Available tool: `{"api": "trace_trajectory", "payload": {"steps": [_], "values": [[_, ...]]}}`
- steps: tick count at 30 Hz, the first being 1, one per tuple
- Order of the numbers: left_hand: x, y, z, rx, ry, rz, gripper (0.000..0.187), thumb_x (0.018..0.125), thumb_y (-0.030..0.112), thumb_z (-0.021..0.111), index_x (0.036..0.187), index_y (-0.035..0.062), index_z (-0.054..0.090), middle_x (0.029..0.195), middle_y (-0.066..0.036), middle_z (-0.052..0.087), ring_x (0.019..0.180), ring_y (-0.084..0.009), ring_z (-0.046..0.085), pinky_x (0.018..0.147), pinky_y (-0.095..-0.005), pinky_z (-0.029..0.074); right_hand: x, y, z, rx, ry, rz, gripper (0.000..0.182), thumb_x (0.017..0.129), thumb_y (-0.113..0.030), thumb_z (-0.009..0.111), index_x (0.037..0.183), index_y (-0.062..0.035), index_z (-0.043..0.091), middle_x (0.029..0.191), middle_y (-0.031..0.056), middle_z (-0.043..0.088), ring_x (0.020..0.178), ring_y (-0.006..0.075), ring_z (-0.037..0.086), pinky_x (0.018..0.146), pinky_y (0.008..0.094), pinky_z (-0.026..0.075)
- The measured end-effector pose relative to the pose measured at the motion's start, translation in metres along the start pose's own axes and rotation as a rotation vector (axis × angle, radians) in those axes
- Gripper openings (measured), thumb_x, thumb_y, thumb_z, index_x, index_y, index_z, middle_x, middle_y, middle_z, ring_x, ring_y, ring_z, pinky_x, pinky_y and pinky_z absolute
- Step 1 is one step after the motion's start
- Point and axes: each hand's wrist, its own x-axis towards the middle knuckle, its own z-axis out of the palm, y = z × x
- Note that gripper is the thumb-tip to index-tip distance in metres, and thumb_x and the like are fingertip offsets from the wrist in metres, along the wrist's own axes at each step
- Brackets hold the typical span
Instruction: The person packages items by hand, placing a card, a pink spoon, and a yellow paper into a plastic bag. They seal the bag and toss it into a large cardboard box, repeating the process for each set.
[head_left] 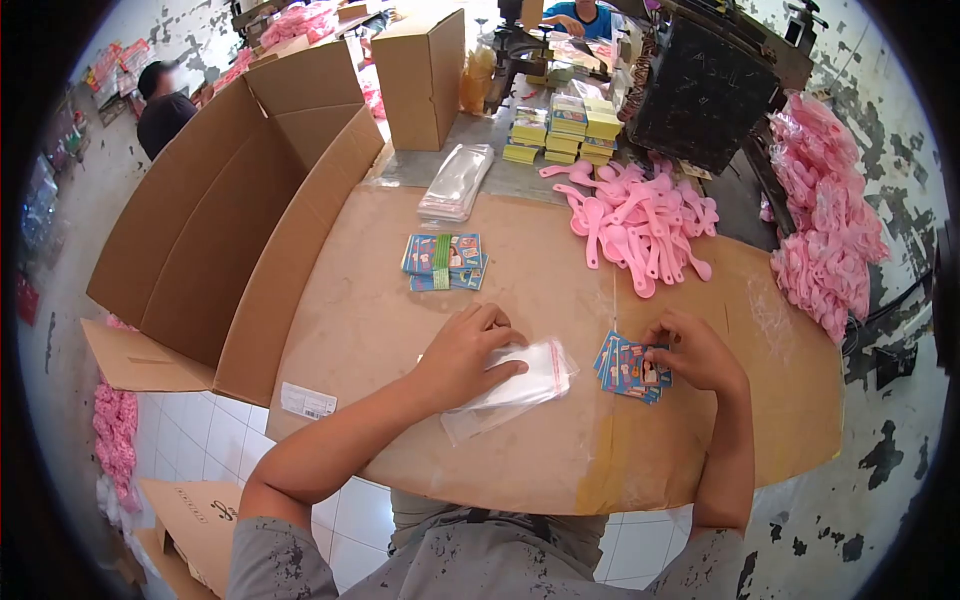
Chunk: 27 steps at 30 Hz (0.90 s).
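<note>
My left hand (475, 350) rests on a stack of clear plastic bags (545, 378), its thumb and fingers spread apart on the film. To the right, my right hand (698, 350) has its thumb and fingertips on a printed card (650, 376) at the right edge of a loose pile of blue cards (618, 366). Farther back lies a bundle of similar cards (420, 262), tied with a green band (441, 262). Behind that bundle is another stack of clear bags (456, 185).
A heap of pink plastic spoons (640, 220) lies at the back right. Yellow-edged card stacks (567, 128) stand behind it, near a black machine (700, 85). A large open carton (285, 240) flanks the table's left. Pink bagged items (825, 220) are piled right. Two people are beyond.
</note>
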Motion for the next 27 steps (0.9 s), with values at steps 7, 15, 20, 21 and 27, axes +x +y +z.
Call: {"api": "trace_trajectory", "payload": {"steps": [7, 15, 20, 21, 27], "values": [[0.0, 0.0, 0.002, -0.139, -0.009, -0.109, 0.028, 0.085, 0.014, 0.083, 0.109, 0.0041, 0.073, 0.098, -0.008, 0.067, 0.09, -0.0278, 0.064, 0.08, -0.0399, 0.052, 0.001, 0.014, 0.0, -0.006, 0.003, -0.017, 0.019, 0.084, 0.001, 0.08, 0.099, 0.0005, 0.069, 0.088, 0.0071, 0.063, 0.081, 0.0167, 0.063, 0.072, 0.0344, 0.054], [-0.001, 0.005, 0.0, -0.146, -0.004, -0.125, 0.017, 0.089, 0.004, 0.076, 0.104, 0.0003, 0.07, 0.093, -0.009, 0.067, 0.091, -0.0255, 0.066, 0.079, -0.0356, 0.054, 0.0, -0.001, 0.013, 0.264, 0.063, -0.22, 0.014, 0.09, -0.006, 0.076, 0.102, -0.0023, 0.07, 0.091, 0.0061, 0.066, 0.084, 0.0163, 0.063, 0.076, 0.0302, 0.051], [-0.001, 0.01, 0.0, -0.314, 0.047, -0.152, 0.018, 0.093, 0.002, 0.072, 0.109, 0.0008, 0.063, 0.097, -0.008, 0.07, 0.092, -0.0187, 0.068, 0.083, -0.0304, 0.054, 0.005, -0.042, 0.064, 0.299, 0.037, -0.232, 0.02, 0.091, -0.008, 0.074, 0.11, -0.0023, 0.07, 0.095, 0.0089, 0.071, 0.085, 0.019, 0.067, 0.077, 0.0311, 0.053], [-0.002, 0.009, 0.0, -0.347, 0.022, -0.179, 0.02, 0.095, 0.002, 0.072, 0.112, 0.0013, 0.062, 0.099, -0.008, 0.071, 0.092, -0.0171, 0.069, 0.084, -0.0295, 0.054, 0.004, -0.053, 0.07, 0.165, 0.102, -0.233, 0.021, 0.091, -0.008, 0.074, 0.111, -0.0019, 0.07, 0.095, 0.0096, 0.071, 0.084, 0.0199, 0.068, 0.077, 0.0319, 0.054], [0.002, 0.01, -0.004, -0.953, 0.057, -0.435, 0.043, 0.102, 0.005, 0.067, 0.14, 0.0043, 0.047, 0.097, -0.009, 0.075, 0.09, -0.0135, 0.071, 0.083, -0.0275, 0.054, 0.009, -0.027, 0.065, 0.045, 0.122, -0.314, 0.029, 0.093, -0.008, 0.074, 0.12, 0.0002, 0.068, 0.098, 0.012, 0.073, 0.082, 0.0211, 0.071, 0.074, 0.0337, 0.055]]}}
